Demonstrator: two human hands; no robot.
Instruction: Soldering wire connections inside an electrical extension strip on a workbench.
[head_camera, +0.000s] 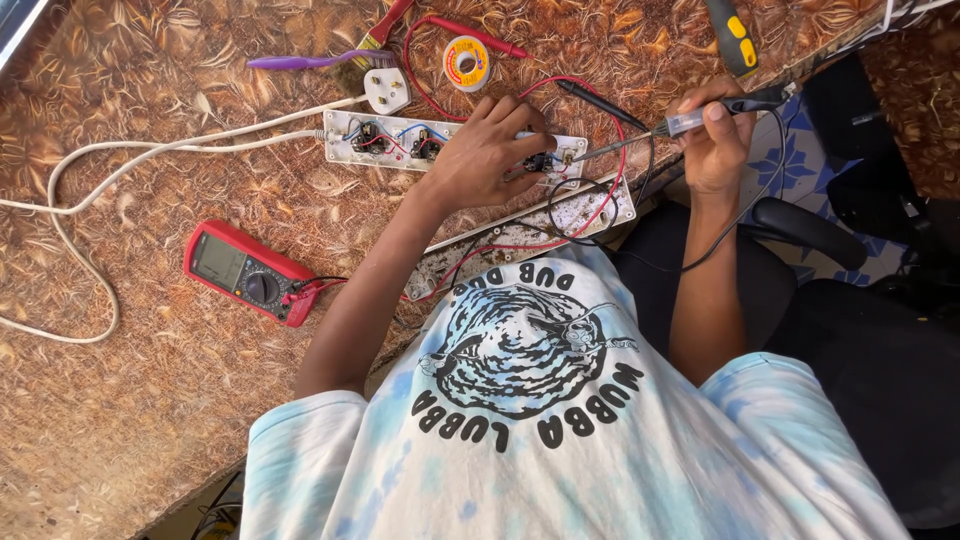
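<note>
An opened white power strip (400, 142) lies on the patterned table, its wiring bare. My left hand (487, 150) rests on its right part, fingers pressed down on the inside near the end. My right hand (716, 140) grips a soldering iron (660, 128) by its handle. The metal tip points left and ends at the strip's right end, beside my left fingers. The strip's loose cover plate (622, 202) lies just below it, at the table edge.
A red multimeter (245, 275) sits at lower left with red and black probe leads (590, 95) looping to the strip. A solder spool (466, 60), white plug (386, 90), purple toothbrush (315, 62), brush, yellow-black screwdriver (736, 40) and white cable (90, 215) lie around. A black chair (880, 330) stands right.
</note>
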